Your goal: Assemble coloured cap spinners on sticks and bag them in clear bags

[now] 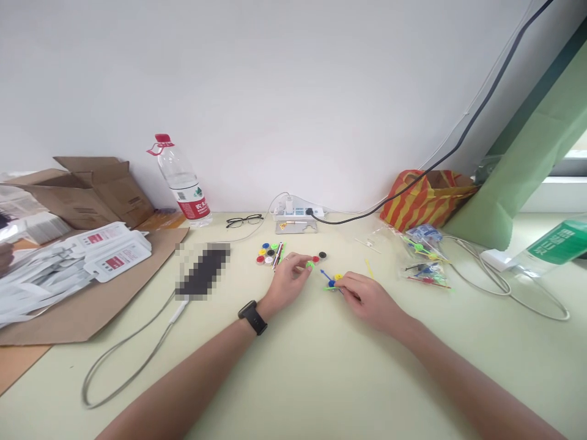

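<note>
My left hand [290, 278], with a black watch [252, 318] on the wrist, pinches a small green disc [310, 265] between thumb and fingertips. To its right, my right hand [364, 294] has its fingers closed on a small plastic piece with a blue arrow-tipped stick [324, 274]. A blue disc [331, 284] and a yellow disc [338, 277] show on that piece, partly hidden by the fingertips. Beside my left hand lie several coloured discs [262, 252] and a bundle of thin sticks [278, 255]. A black disc [322, 255] lies just beyond the hands.
A pixelated dark device [206, 272] with a cable, a tall bottle [190, 195] and a cardboard box [87, 192] are left. Glasses [245, 221] and a power strip [298, 211] lie against the wall. Right are bagged parts [424, 272], a striped bag [413, 198] and a green-labelled bottle [557, 243].
</note>
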### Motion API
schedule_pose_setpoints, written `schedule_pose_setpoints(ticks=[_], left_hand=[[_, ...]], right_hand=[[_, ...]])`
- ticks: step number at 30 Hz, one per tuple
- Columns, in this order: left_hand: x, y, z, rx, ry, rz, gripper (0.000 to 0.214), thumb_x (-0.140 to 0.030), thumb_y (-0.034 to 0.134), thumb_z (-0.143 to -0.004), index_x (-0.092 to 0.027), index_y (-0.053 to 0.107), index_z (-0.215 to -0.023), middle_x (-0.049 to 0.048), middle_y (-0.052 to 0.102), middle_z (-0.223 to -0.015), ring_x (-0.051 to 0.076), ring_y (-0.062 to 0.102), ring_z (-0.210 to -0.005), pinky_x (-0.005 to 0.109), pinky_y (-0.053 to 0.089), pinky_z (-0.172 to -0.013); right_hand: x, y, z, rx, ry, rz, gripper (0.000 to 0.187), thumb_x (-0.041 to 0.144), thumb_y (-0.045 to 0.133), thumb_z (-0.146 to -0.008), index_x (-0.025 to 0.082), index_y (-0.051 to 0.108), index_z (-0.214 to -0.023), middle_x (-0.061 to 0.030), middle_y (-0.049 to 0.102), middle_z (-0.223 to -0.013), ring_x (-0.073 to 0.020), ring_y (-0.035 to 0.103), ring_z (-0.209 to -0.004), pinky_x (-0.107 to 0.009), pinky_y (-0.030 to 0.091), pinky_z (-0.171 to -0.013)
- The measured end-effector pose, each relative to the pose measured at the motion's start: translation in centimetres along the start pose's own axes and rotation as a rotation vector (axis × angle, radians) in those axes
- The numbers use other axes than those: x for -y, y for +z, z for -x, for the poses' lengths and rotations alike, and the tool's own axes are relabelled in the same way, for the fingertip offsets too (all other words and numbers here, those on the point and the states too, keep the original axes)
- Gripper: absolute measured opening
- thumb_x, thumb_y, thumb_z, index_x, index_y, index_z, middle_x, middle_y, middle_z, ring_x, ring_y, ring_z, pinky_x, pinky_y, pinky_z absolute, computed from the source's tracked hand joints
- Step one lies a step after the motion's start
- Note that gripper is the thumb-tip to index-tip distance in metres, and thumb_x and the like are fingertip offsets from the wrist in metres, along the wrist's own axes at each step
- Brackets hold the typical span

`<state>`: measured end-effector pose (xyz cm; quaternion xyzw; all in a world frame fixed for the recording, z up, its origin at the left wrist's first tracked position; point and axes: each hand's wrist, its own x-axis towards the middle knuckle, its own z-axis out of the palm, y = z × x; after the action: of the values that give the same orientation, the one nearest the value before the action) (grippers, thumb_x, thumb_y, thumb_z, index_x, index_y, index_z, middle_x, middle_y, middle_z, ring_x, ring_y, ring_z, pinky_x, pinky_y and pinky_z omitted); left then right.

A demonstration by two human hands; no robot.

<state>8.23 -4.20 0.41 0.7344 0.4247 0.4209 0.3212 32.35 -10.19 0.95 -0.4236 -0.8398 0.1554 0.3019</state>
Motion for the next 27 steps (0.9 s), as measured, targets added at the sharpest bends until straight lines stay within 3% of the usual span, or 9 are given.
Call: schedule_pose_setpoints(ticks=[7, 14, 18, 21, 25, 27], left_hand=[[0.9, 0.0, -0.1, 0.083, -0.043, 0.184, 0.025, -0.037, 0.074, -0.086, -0.016, 0.077, -0.099, 0.0117, 0.068, -0.108, 0.022, 0.070, -0.092, 0.040, 0.060, -0.087], [0.5, -0.3, 0.0, 0.237, -0.027, 0.166, 0.032, -0.039, 0.070, -0.090, -0.017, 0.074, -0.112, 0.0104, 0.075, -0.109, 0.022, 0.070, -0.097, 0.040, 0.057, -0.093], [-0.1, -0.3, 0.2, 0.270, -0.014, 0.142, 0.029, -0.041, 0.069, -0.092, -0.019, 0.076, -0.110, 0.0088, 0.076, -0.103, 0.022, 0.070, -0.094, 0.038, 0.056, -0.089], [-0.4, -0.3, 0.2, 0.262, -0.071, 0.255, 0.034, -0.046, 0.070, -0.091, -0.018, 0.076, -0.110, 0.0098, 0.077, -0.105, 0.023, 0.073, -0.095, 0.038, 0.057, -0.088], [-0.7, -0.5, 0.1, 0.286, -0.180, 0.379, 0.042, -0.051, 0.073, -0.088, -0.016, 0.076, -0.110, 0.0111, 0.078, -0.100, 0.026, 0.076, -0.091, 0.038, 0.060, -0.083], [-0.9, -0.7, 0.0, 0.306, -0.189, 0.404, 0.042, -0.050, 0.076, -0.085, -0.016, 0.077, -0.110, 0.0114, 0.079, -0.102, 0.028, 0.076, -0.094, 0.041, 0.061, -0.087]], right_hand=[[-2.3, -0.2, -0.1, -0.011, 0.117, 0.097, 0.028, 0.016, 0.042, -0.100, 0.024, 0.068, -0.108, -0.0052, 0.070, -0.102, -0.0213, 0.067, -0.089, -0.036, 0.051, -0.081], [-2.6, -0.6, -0.1, -0.144, 0.181, 0.169, 0.029, 0.018, 0.041, -0.101, 0.023, 0.068, -0.107, -0.0077, 0.072, -0.100, -0.0257, 0.066, -0.095, -0.041, 0.051, -0.084], [-2.0, -0.7, -0.3, -0.204, 0.132, 0.031, 0.029, 0.020, 0.043, -0.101, 0.024, 0.069, -0.112, -0.0083, 0.074, -0.104, -0.0272, 0.066, -0.100, -0.046, 0.052, -0.092], [-1.3, -0.4, -0.5, -0.243, 0.127, -0.106, 0.026, 0.028, 0.047, -0.102, 0.025, 0.069, -0.115, -0.0091, 0.073, -0.109, -0.0270, 0.067, -0.101, -0.047, 0.055, -0.093], [0.2, 0.0, -0.5, -0.245, 0.126, -0.272, 0.026, 0.037, 0.052, -0.101, 0.026, 0.071, -0.116, -0.0124, 0.062, -0.128, -0.0239, 0.068, -0.098, -0.040, 0.061, -0.085], [1.0, 0.1, -0.4, -0.216, 0.111, -0.300, 0.025, 0.038, 0.052, -0.102, 0.025, 0.072, -0.109, -0.0129, 0.060, -0.128, -0.0237, 0.067, -0.099, -0.036, 0.061, -0.078]])
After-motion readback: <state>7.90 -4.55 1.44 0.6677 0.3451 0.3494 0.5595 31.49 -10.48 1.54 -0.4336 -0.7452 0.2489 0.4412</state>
